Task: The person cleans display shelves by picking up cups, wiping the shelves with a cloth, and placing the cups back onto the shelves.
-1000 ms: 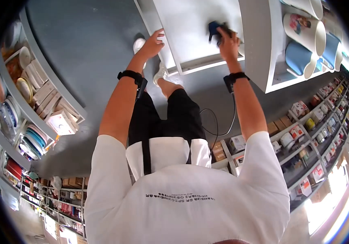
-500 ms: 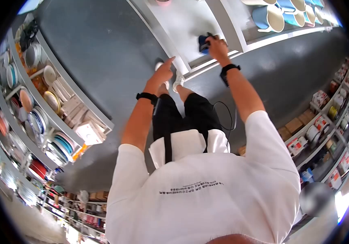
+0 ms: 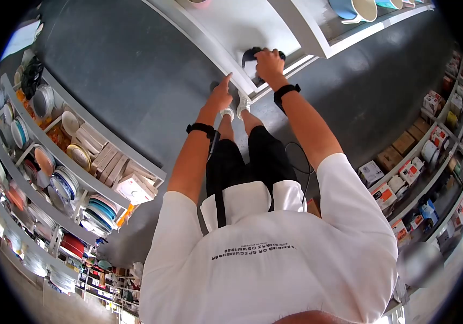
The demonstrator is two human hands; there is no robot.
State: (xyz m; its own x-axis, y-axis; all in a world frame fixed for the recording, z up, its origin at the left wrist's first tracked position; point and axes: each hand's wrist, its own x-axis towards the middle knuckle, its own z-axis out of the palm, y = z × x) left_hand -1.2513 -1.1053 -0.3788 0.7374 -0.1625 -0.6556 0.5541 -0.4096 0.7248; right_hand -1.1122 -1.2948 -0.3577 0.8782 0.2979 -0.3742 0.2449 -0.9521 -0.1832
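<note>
- Right hand [image 3: 270, 66] and dark thing [image 3: 250, 55] had moved closer to the left hand [image 3: 220, 98].
- The right grip was closed on the dark thing, over the white shelf [image 3: 231, 27].
- Left of that grip, the left hand was empty, one finger out.
- Slow, snug moves would best miss the shelf's rim.

A small, dark object [image 3: 250, 54], nearly black, with a curved part showing on the left and a pale patch just below it, is held in the right grip [image 3: 270, 63] near the front corner of a white shelf [image 3: 226, 24], its full shape hidden by the fingers.
</note>
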